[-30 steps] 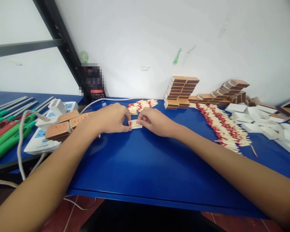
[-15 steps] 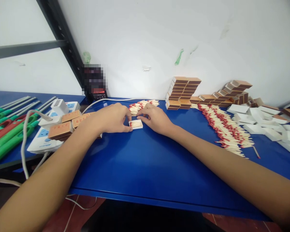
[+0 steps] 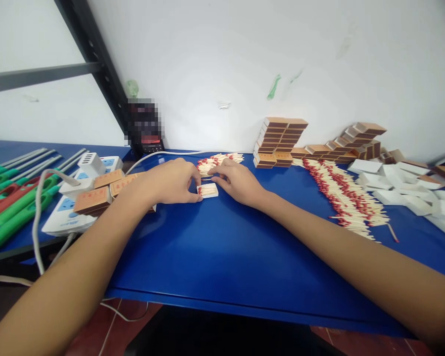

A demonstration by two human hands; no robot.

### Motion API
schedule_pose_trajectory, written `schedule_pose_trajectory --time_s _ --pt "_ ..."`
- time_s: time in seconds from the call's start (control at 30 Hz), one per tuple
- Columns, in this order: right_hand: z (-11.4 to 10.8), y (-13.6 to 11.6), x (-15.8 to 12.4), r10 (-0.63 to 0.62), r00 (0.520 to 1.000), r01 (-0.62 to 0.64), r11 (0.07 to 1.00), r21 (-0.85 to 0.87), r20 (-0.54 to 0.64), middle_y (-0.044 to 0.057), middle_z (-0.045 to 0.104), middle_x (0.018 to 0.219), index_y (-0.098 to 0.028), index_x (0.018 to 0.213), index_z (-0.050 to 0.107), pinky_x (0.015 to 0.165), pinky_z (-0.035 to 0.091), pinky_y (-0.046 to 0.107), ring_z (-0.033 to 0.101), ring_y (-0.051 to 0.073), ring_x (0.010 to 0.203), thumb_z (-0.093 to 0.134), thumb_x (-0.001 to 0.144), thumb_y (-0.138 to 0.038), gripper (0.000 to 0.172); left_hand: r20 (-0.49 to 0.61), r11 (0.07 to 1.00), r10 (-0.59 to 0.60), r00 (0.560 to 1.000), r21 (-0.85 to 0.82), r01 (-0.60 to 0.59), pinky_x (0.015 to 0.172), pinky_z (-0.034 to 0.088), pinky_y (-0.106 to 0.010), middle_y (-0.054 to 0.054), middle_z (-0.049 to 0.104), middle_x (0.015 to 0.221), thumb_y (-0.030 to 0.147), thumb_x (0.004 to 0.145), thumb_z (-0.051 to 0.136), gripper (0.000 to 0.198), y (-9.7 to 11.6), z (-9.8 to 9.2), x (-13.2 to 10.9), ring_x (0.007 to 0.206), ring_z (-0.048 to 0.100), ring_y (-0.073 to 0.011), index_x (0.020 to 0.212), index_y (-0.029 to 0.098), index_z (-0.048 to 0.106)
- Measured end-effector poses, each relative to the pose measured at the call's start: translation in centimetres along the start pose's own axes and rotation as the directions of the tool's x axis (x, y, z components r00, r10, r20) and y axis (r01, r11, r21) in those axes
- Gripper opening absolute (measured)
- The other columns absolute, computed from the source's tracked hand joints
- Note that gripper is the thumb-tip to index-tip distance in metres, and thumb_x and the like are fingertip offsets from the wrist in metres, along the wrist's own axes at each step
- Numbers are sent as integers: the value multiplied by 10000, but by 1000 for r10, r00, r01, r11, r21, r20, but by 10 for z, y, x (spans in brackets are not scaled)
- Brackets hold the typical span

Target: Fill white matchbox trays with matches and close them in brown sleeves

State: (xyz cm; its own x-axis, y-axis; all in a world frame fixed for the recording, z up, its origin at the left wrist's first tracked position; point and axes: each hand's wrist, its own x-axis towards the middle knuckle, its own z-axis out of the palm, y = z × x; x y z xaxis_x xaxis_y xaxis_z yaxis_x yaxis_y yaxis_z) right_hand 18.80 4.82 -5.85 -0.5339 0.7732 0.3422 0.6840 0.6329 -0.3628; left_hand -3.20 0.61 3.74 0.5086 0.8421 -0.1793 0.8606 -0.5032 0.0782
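Note:
A small white matchbox tray (image 3: 212, 193) lies on the blue tabletop, with red-headed matches (image 3: 206, 190) lined up inside it. My left hand (image 3: 176, 180) grips the tray's left end between thumb and finger. Just behind the tray is a loose heap of matches (image 3: 222, 160) with red heads to the left. My right hand (image 3: 237, 180) rests at the front of that heap, fingertips drawn together against the sticks. Whatever is between those fingertips is too small to make out.
Closed matchboxes (image 3: 280, 143) are stacked by the wall. A long row of matches (image 3: 344, 198) and white empty trays (image 3: 404, 185) lie to the right. On the left, more matchboxes (image 3: 92, 200) sit on a white power strip (image 3: 55, 220), beside green-handled tools (image 3: 25, 207).
Both hands stay almost in place. The right fingertips have shifted very slightly at the edge of the match heap, and the whole view has drifted a little.

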Motion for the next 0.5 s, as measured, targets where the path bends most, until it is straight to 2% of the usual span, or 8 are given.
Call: schedule_pose_trajectory --time_s 0.2,0.5 --pt "-2 -4 -1 -19 1000 20 999 -35 18 101 651 1114 -247 1298 795 823 443 344 627 247 981 535 1100 -240 327 -5 1000 7 1000 -14 -7 625 402 -308 -33 782 848 486 871 765 339 -2 1 0 713 670 -198 1079 232 852" --pt "-3 -7 -2 -6 999 8 998 -63 36 112 637 1111 -235 1335 803 801 431 355 620 250 971 490 1105 -222 389 0 1000 2 1000 -23 -2 637 402 -310 -33 783 838 469 868 767 327 -1 0 0 707 666 -201 1077 232 851"
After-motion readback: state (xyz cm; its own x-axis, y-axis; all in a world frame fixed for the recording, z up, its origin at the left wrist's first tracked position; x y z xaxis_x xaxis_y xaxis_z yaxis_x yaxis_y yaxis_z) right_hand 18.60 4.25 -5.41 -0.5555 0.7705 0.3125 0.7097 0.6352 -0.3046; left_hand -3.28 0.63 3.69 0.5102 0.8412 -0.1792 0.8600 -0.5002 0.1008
